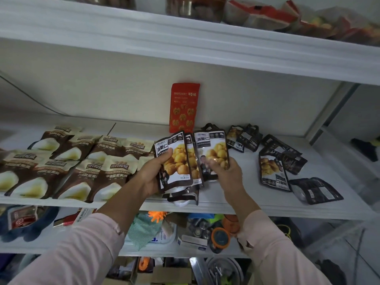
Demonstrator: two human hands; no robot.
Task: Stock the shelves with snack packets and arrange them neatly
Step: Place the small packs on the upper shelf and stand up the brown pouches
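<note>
Overhead, a white shelf board is seen, backed by a pale wall. Brown-and-cream snack packets are laid in overlapping rows at its left; black chestnut packets are scattered at its right. A red packet is leaned upright against the wall. A fanned stack of chestnut packets is gripped by the left hand; one chestnut packet is pinched by the right hand. Cluttered lower shelves are visible below.

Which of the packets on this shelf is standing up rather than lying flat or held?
The red packet, upright against the back wall behind the hands. The brown-and-cream and loose black packets all lie flat.
</note>
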